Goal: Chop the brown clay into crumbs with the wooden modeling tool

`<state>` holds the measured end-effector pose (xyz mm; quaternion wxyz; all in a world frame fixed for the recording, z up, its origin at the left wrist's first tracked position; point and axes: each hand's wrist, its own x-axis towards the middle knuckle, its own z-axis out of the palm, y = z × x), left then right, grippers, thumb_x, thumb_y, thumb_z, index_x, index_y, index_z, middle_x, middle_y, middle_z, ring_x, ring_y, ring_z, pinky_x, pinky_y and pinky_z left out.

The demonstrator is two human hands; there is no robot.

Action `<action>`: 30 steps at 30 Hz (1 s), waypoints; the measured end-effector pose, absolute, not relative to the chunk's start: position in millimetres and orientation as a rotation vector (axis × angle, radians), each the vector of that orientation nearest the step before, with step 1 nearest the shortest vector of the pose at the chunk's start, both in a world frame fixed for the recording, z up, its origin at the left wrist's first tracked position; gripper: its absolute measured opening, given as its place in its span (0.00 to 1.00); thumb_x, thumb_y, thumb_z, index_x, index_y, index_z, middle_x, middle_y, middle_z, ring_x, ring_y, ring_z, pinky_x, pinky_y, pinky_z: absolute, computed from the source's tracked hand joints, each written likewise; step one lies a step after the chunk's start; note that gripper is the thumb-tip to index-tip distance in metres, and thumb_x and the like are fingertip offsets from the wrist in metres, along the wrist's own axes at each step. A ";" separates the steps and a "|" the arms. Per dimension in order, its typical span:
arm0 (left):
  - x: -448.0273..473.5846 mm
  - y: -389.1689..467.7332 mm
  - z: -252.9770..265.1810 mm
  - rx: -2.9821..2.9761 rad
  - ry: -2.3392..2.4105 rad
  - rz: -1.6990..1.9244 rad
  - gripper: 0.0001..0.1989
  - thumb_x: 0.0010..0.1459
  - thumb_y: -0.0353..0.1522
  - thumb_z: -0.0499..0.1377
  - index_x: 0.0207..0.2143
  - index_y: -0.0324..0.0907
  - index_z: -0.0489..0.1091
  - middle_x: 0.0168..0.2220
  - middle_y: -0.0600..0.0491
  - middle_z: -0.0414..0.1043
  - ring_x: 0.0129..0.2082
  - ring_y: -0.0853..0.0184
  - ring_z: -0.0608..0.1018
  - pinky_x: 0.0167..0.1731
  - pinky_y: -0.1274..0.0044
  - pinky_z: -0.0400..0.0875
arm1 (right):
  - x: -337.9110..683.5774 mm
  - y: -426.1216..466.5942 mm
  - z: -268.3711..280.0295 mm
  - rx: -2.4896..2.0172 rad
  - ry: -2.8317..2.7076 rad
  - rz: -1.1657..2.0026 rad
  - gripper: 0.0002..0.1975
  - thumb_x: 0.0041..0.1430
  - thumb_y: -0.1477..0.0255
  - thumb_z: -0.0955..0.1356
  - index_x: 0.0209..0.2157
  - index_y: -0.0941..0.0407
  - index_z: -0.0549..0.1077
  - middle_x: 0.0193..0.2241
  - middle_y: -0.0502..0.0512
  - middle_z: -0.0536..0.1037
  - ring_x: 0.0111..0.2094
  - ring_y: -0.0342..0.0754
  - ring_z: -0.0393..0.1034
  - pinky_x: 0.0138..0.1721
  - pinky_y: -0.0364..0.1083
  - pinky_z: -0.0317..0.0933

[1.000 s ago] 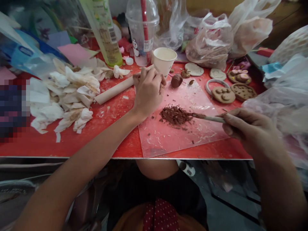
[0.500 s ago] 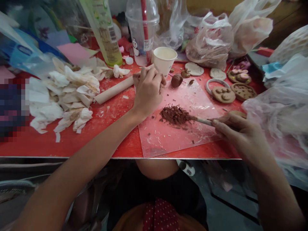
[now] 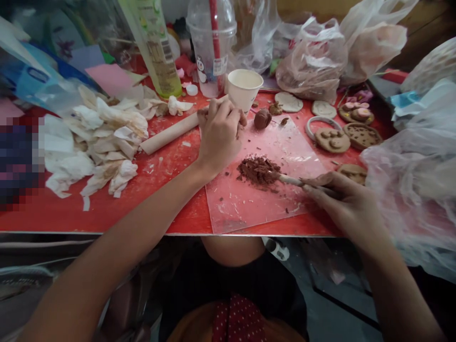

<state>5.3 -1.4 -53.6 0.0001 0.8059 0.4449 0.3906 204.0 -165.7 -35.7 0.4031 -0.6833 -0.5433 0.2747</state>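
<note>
My right hand (image 3: 342, 202) grips a pale, stick-like tool (image 3: 291, 180) whose far end is in a heap of dark brown crumbs (image 3: 259, 170). The crumbs lie on a clear plastic sheet (image 3: 242, 211) over the red table. Curled fingers of my left hand (image 3: 221, 130) rest at the sheet's far left edge, beside a white paper cup (image 3: 244, 90) and the end of a pale roller-like tube (image 3: 171, 132). What those fingers hold, if anything, is hidden. Behind the crumbs sits a brown clay-like ball (image 3: 262, 118).
Crumpled tissues (image 3: 107, 137) are heaped at the left. A green bottle (image 3: 156, 52) and a clear plastic cup (image 3: 211, 57) with a red straw stand at the back. Decorated clay-like discs (image 3: 332, 139) and a ring (image 3: 322, 124) lie at right, near plastic bags (image 3: 420, 166).
My right hand has shifted left and slightly down, pushing the tool's end farther into the crumbs. A disc behind it shows more fully. My left hand has stayed in place.
</note>
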 end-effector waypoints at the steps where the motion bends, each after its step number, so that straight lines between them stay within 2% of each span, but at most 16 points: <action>1: 5.3 -1.3 -54.1 2.536 1.395 1.242 0.09 0.58 0.24 0.53 0.31 0.48 0.67 0.39 0.50 0.72 0.48 0.55 0.66 0.48 0.60 0.56 | 205.1 -167.3 -34.9 -1.755 -1.398 0.655 0.10 0.49 0.63 0.71 0.24 0.53 0.71 0.25 0.49 0.76 0.25 0.41 0.65 0.24 0.40 0.58; 4: 5.1 -1.3 -55.0 2.531 1.378 1.276 0.09 0.60 0.26 0.52 0.30 0.49 0.67 0.38 0.50 0.72 0.47 0.55 0.66 0.48 0.60 0.57 | 213.9 -175.2 -31.7 -1.811 -1.438 0.612 0.09 0.50 0.62 0.71 0.23 0.52 0.72 0.24 0.48 0.76 0.26 0.43 0.68 0.25 0.40 0.61; 7: 4.9 -2.1 -54.1 2.529 1.396 1.219 0.09 0.62 0.28 0.50 0.31 0.48 0.67 0.39 0.49 0.71 0.49 0.55 0.65 0.49 0.59 0.56 | 223.7 -183.4 -28.5 -1.826 -1.399 0.628 0.08 0.48 0.62 0.72 0.26 0.51 0.74 0.29 0.48 0.79 0.32 0.45 0.73 0.32 0.41 0.66; 10: 4.9 -3.3 -52.4 2.521 1.410 1.141 0.09 0.63 0.29 0.49 0.33 0.47 0.67 0.40 0.49 0.71 0.51 0.55 0.64 0.51 0.60 0.54 | 222.8 -184.7 -27.1 -1.792 -1.292 0.643 0.08 0.47 0.63 0.74 0.28 0.51 0.73 0.32 0.47 0.80 0.35 0.44 0.75 0.34 0.40 0.66; 17: 4.4 -4.3 -51.8 2.579 1.433 1.152 0.09 0.64 0.28 0.50 0.34 0.45 0.69 0.40 0.48 0.71 0.51 0.55 0.65 0.49 0.61 0.55 | 199.6 -163.4 -39.6 -1.632 -1.451 0.557 0.08 0.52 0.66 0.71 0.26 0.53 0.70 0.29 0.49 0.80 0.31 0.43 0.75 0.30 0.40 0.65; 20: 4.4 -4.2 -51.9 2.565 1.424 1.147 0.09 0.62 0.28 0.51 0.33 0.46 0.69 0.39 0.49 0.71 0.50 0.55 0.66 0.49 0.60 0.55 | 207.9 -168.6 -42.4 -1.721 -1.606 0.443 0.07 0.55 0.66 0.69 0.26 0.54 0.71 0.28 0.50 0.79 0.27 0.42 0.71 0.26 0.40 0.61; 23: 4.8 -3.3 -52.7 2.548 1.409 1.175 0.09 0.61 0.27 0.52 0.32 0.47 0.69 0.39 0.49 0.71 0.49 0.55 0.65 0.49 0.60 0.55 | 223.6 -183.8 -38.0 -1.790 -1.691 0.376 0.07 0.56 0.65 0.69 0.28 0.54 0.73 0.31 0.52 0.80 0.28 0.43 0.71 0.27 0.42 0.61; 26: 5.6 -0.9 -55.4 2.528 1.368 1.221 0.10 0.62 0.27 0.51 0.31 0.47 0.68 0.38 0.49 0.71 0.48 0.55 0.64 0.49 0.59 0.54 | 234.0 -196.8 -30.2 -1.843 -1.612 0.423 0.07 0.53 0.64 0.71 0.29 0.53 0.74 0.32 0.52 0.80 0.28 0.43 0.72 0.27 0.41 0.61; 30: 6.3 3.0 -59.5 2.496 1.316 1.269 0.10 0.62 0.27 0.50 0.32 0.47 0.68 0.38 0.48 0.71 0.48 0.54 0.63 0.48 0.58 0.52 | 226.0 -193.8 -25.1 -1.776 -1.301 0.523 0.08 0.53 0.64 0.71 0.31 0.53 0.74 0.23 0.48 0.74 0.23 0.39 0.67 0.23 0.39 0.58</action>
